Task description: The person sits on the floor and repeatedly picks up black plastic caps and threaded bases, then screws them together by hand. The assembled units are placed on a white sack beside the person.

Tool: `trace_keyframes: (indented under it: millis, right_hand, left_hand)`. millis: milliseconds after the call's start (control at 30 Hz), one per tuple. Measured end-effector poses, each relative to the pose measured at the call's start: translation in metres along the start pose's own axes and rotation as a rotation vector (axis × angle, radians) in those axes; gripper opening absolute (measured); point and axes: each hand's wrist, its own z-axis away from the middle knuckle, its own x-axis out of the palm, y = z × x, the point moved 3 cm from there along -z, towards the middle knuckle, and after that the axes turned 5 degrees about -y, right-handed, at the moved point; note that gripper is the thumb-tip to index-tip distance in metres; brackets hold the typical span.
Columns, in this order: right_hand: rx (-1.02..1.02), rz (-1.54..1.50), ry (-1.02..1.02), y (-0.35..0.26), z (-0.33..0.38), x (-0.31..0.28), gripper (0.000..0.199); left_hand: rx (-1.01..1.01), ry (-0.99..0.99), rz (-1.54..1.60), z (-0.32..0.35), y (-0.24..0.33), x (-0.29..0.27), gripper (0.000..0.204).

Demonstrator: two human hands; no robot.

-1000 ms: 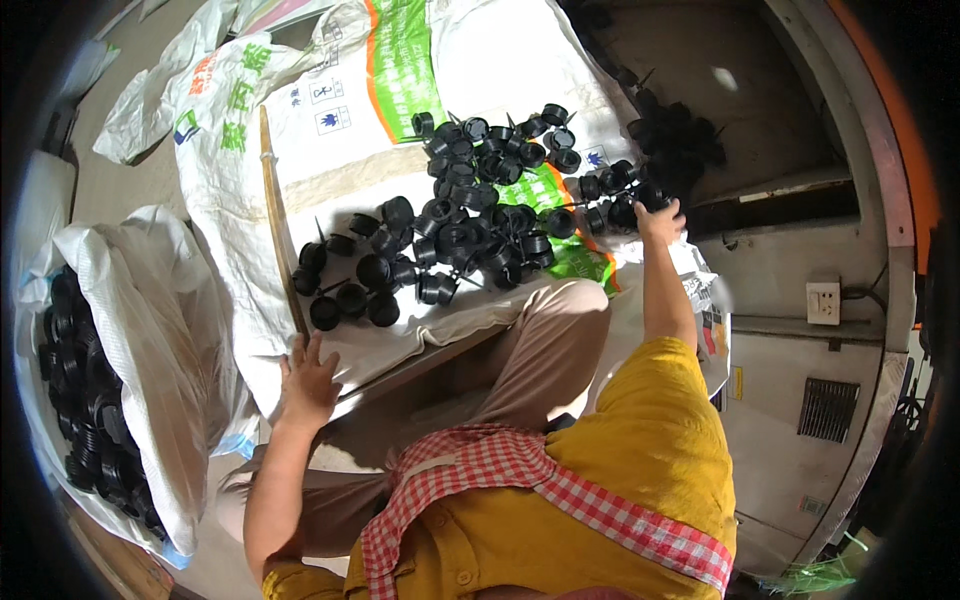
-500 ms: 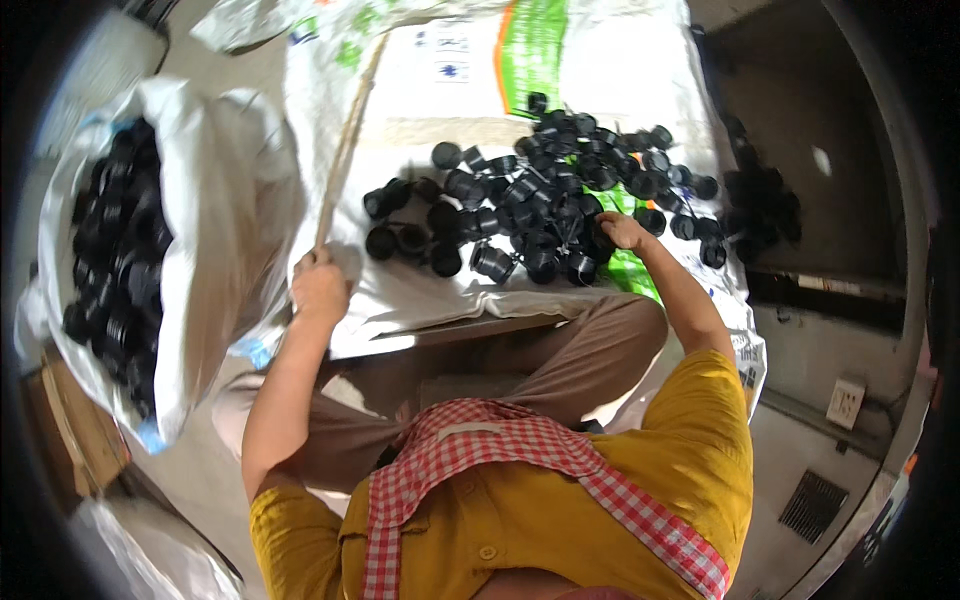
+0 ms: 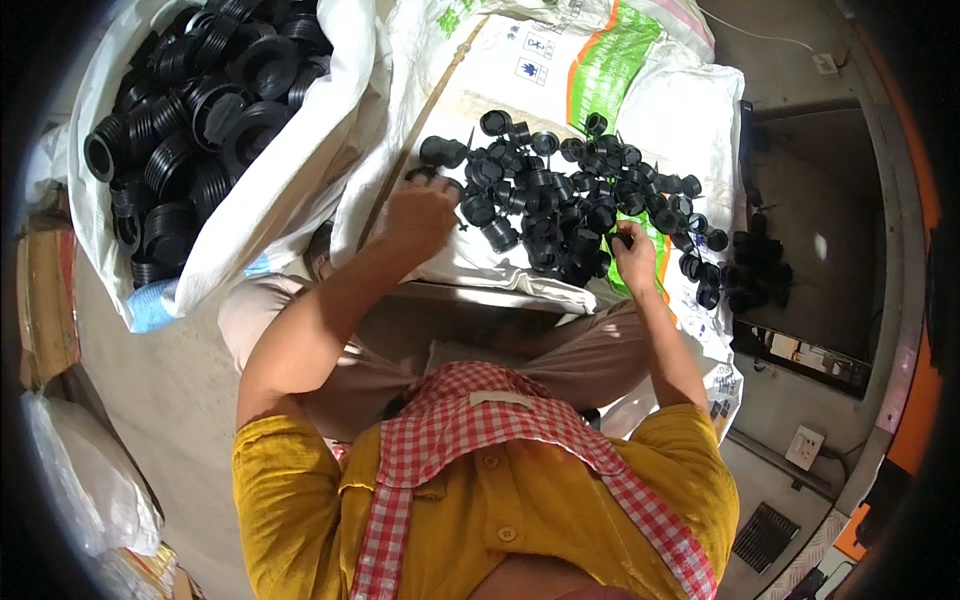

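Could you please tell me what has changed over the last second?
The left hand has moved forward and right, from beside the stick's near end to the left end of the cap pile. The right hand has come left and nearer the body, from the pile's right end; whether it grips a cap is unclear. The stick and filled sack remain left of the pile.

On the white sacking [image 3: 490,75] before you, note the boxed pictograms [image 3: 530,68], green lettering [image 3: 449,18], a green band [image 3: 612,65] with pale print too small to read, and dark characters [image 3: 725,385] at lower right.
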Motion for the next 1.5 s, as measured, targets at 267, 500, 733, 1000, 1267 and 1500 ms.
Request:
trace_keyframes:
  millis: [267, 500, 733, 1000, 1267, 1500]
  right_hand:
    - [-0.504, -0.177, 0.092, -0.224, 0.093, 0.025, 0.022]
    - [-0.268, -0.495, 0.098, -0.193, 0.107, 0.016, 0.053]
    - [-0.506, -0.153, -0.447, -0.207, 0.104, 0.007, 0.027]
    - [-0.237, 0.013, -0.494, -0.2, 0.116, 0.035, 0.011]
    - [-0.011, -1.526, -1.098, -0.192, 0.12, -0.003, 0.023]
    - [0.123, -1.369, -0.069, -0.23, 0.098, 0.046, 0.028]
  left_hand:
    - [-0.213, -0.455, 1.734, 0.017, 0.059, 0.004, 0.069]
    - [0.103, -0.57, 1.513, 0.02, 0.037, -0.004, 0.04]
    - [0.099, -0.848, 1.298, 0.051, 0.057, 0.007, 0.063]
    - [0.51, -0.189, 0.449, 0.058, 0.061, 0.019, 0.022]
    - [0.942, 0.388, 0.752, 0.063, 0.054, -0.025, 0.024]
    - [-0.112, -0.838, 2.384, 0.077, 0.077, 0.019, 0.031]
